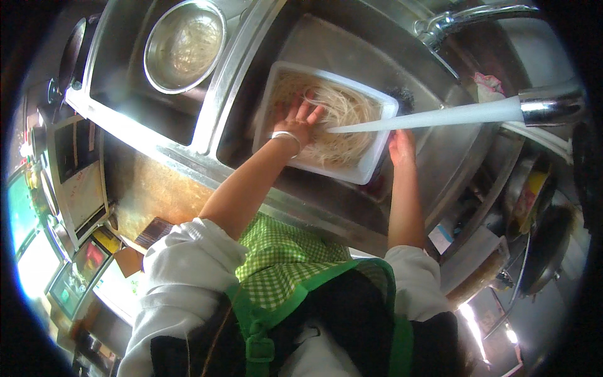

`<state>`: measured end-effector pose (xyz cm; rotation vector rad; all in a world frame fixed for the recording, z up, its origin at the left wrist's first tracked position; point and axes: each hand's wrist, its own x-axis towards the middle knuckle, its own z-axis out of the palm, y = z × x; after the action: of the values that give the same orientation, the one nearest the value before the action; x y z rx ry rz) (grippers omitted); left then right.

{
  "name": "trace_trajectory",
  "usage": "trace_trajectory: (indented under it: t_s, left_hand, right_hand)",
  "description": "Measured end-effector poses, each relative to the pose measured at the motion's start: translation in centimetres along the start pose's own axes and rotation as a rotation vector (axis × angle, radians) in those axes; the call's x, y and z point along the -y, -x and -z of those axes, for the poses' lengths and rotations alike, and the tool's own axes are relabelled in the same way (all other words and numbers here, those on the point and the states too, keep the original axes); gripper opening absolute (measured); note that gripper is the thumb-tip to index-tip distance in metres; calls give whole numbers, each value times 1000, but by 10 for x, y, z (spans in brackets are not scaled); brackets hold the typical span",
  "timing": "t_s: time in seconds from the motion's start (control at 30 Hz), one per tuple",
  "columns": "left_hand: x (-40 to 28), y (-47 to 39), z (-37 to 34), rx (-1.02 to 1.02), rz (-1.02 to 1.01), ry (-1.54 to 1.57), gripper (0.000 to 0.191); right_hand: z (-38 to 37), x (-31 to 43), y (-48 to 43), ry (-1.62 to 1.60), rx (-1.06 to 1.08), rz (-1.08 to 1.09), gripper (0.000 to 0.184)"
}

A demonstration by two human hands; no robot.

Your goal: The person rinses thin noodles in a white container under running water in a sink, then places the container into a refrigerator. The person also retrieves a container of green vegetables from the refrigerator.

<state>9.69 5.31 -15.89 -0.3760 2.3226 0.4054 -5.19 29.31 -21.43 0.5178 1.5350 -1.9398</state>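
Note:
A white plastic tub (325,175) of water and pale, thin noodle-like strands (348,106) stands tilted in view in a stainless steel sink basin (325,35). A stream of water (424,120) runs from a metal faucet (551,104) into the tub. My left hand (297,120), a white band at its wrist, reaches over the tub with fingers spread, their tips among the strands at the water. Nothing is gripped in it. My right hand (403,143) is at the tub's right wall, touching its outer side; its fingers are partly hidden, so its grip is unclear.
In the left basin stands a round metal bowl (186,47) holding liquid and pale strands. A metal divider (228,80) separates the basins. A second faucet (428,33) is at the back, near a pink and white cloth (489,85). Pans (549,249) lie at the right.

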Motion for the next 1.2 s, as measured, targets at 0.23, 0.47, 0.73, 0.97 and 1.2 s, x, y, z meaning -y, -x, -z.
trace_trajectory:
  t_s: [0.23, 0.47, 0.73, 0.97, 1.2]
  left_hand:
    - [0, -3, -3, -30, -1, -14, 92]
    - [0, -2, -2, -22, -8, -26, 87]
    - [1, -4, -6, -22, 14, 23, 88]
    - [2, -8, -7, -41, 19, 37, 89]
    - [7, -3, 1, -39, -29, 109, 88]
  right_hand:
    - [0, 0, -7, -4, -36, -44, 16]
    - [-12, -3, 3, 424, -275, 158, 37]
    - [-26, -8, -22, 1081, -260, 446, 41]
    - [-32, 38, 35, 1752, -126, 317, 41]
    - [-17, 5, 84, 1918, 9, 240, 31]
